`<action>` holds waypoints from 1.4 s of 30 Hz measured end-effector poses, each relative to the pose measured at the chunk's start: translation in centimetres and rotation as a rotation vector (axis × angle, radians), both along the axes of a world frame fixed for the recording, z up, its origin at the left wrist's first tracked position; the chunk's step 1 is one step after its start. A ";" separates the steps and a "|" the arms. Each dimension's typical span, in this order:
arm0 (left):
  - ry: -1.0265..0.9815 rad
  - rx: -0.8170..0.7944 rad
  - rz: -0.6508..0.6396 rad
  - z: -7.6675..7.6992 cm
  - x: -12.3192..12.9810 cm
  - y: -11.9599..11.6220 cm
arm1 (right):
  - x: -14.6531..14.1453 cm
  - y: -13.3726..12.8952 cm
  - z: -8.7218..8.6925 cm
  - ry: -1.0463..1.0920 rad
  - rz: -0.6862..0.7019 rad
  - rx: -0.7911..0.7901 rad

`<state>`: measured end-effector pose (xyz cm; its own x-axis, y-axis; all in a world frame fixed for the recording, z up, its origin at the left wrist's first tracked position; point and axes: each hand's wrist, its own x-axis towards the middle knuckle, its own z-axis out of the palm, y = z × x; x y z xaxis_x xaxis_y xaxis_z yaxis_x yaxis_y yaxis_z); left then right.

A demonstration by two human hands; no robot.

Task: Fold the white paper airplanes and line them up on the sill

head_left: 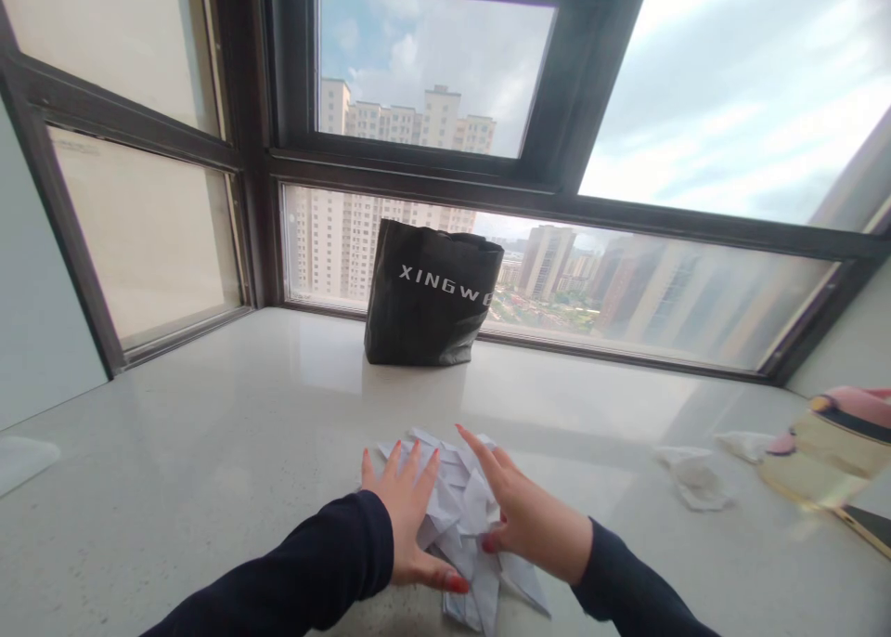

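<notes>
A loose pile of folded white paper pieces [452, 507] lies on the pale stone sill in front of me. My left hand [402, 516] rests on the pile's left side, fingers spread and thumb stretched toward the near edge. On the right side, my right hand [525, 502] touches the paper with its fingers extended and its thumb apart from them. Neither hand is closed round a piece. Part of the pile is hidden beneath both hands. Behind it a black bag [432, 303] with white lettering stands upright.
Dark-framed windows [418, 173] rise behind the sill [229, 461]. To the right lie crumpled white tissues [696, 479], a clear yellowish container with pink parts [828, 451], and a phone-like flat object [867, 528]. A whitish translucent item [24, 461] sits at the left edge.
</notes>
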<state>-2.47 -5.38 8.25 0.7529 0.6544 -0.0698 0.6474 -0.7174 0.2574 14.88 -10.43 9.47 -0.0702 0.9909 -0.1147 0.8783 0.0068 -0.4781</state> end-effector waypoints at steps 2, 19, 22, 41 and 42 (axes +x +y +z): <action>-0.027 0.070 0.004 0.4 0.3 -0.5 | 0.1 0.1 0.6 0.031 -0.011 0.008; -0.200 0.200 -0.427 -1.7 1.8 -0.7 | 4.9 2.6 -1.8 -0.156 0.041 0.095; -0.174 0.243 -0.350 -0.5 1.9 -1.1 | 4.2 2.5 -1.7 -0.038 0.097 0.122; -0.077 0.376 -0.209 -2.6 1.9 0.3 | 2.7 3.7 -5.1 0.268 0.148 0.209; -0.098 0.387 -0.209 -2.6 1.9 0.4 | 2.7 3.8 -5.3 0.270 0.127 0.240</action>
<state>-0.56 -5.00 5.61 0.8626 0.4515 0.2281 0.4643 -0.8857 -0.0029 17.59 -6.61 4.20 -0.1903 0.9687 0.1594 0.7058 0.2479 -0.6637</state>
